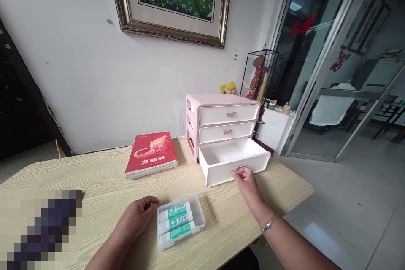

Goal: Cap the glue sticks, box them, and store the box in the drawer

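My right hand (246, 181) is closed on the pink handle of the bottom drawer (218, 175), thumb and fingers at its front. That white drawer stands pulled out of a pink drawer unit (224, 99), and its inside looks bare. My left hand (141, 211) rests on the table with curled fingers and nothing visible in them. Its fingertips are close to the left side of a clear plastic box (200, 215); whether they touch it I cannot tell. Inside the box lie three white tubes with green labels (179, 219), side by side.
A red book (152, 152) lies on the wooden table (104, 177), left of the drawer unit. Behind the unit are a yellow packet (228, 88) and a glass display case (261, 76). A framed picture (172, 31) hangs above. At lower left, a patch is pixelated.
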### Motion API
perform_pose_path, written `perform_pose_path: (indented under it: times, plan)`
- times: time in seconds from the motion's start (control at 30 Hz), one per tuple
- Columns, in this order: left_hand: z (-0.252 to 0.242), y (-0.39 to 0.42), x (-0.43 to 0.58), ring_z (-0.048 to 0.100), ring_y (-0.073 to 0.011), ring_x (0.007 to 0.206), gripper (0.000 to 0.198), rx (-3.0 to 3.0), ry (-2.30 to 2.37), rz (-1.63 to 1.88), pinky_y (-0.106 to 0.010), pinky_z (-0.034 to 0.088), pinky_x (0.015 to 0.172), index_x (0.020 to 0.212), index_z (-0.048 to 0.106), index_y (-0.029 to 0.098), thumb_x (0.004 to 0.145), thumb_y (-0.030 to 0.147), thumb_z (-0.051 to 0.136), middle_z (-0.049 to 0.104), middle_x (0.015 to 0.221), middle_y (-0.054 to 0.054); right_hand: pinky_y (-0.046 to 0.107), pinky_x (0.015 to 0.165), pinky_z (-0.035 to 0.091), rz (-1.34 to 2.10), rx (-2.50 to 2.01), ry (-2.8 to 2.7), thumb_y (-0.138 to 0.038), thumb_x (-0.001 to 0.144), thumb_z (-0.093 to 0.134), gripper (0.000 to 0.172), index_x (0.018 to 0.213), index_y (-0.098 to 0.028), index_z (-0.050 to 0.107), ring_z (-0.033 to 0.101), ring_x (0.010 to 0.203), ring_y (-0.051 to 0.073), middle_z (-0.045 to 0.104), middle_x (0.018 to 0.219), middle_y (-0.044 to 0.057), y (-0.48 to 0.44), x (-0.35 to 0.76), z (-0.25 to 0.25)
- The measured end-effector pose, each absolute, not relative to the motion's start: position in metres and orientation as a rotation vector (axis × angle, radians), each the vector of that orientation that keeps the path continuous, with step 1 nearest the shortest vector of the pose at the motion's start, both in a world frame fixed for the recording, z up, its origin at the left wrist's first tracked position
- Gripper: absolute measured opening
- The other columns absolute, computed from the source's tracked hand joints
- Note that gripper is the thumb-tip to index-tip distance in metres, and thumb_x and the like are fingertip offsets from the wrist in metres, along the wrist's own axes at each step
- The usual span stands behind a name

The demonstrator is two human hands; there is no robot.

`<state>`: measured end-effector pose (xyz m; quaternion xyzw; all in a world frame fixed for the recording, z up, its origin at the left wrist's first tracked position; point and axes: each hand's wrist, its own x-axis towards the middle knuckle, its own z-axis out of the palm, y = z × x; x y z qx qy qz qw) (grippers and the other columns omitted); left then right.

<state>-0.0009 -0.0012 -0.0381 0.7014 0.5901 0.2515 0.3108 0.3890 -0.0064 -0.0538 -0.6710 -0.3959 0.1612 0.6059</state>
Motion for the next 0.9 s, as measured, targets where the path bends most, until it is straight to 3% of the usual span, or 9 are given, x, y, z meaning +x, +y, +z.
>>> perform_pose_path:
  times: [0.17,0.53,0.9]
  plan:
    - [-0.044,0.001,-0.003,0.069,-0.0233,0.085,0.033,1.856,1.555,0.678,-0.027,0.047,0.075,0.092,0.074,0.021,0.078,0.040,0.050,0.076,0.087,-0.002,0.033,0.069,0.051,0.374,-1.558,-0.876,-0.054,0.066,0.069,0.043,0.087,-0.025,0.045,0.064,0.073,0.022,0.063,0.077,0.001,0.029,0.386,-0.054]
    - [-0.043,0.003,-0.003,0.068,-0.0227,0.085,0.034,1.851,1.552,0.647,-0.027,0.047,0.073,0.094,0.073,0.021,0.079,0.039,0.049,0.076,0.087,-0.001,0.030,0.063,0.048,0.352,-1.630,-0.866,-0.047,0.064,0.070,0.036,0.082,-0.025,0.048,0.062,0.068,0.020,0.064,0.076,0.001,0.105,0.380,-0.039]
    - [-0.040,0.000,-0.003,0.068,-0.0220,0.087,0.034,1.882,1.521,0.646,-0.026,0.047,0.077,0.093,0.074,0.021,0.081,0.040,0.048,0.076,0.090,-0.002,0.030,0.065,0.046,0.369,-1.690,-0.919,-0.040,0.066,0.070,0.030,0.080,-0.023,0.049,0.059,0.068,0.019,0.063,0.078,0.003,0.117,0.382,-0.024]
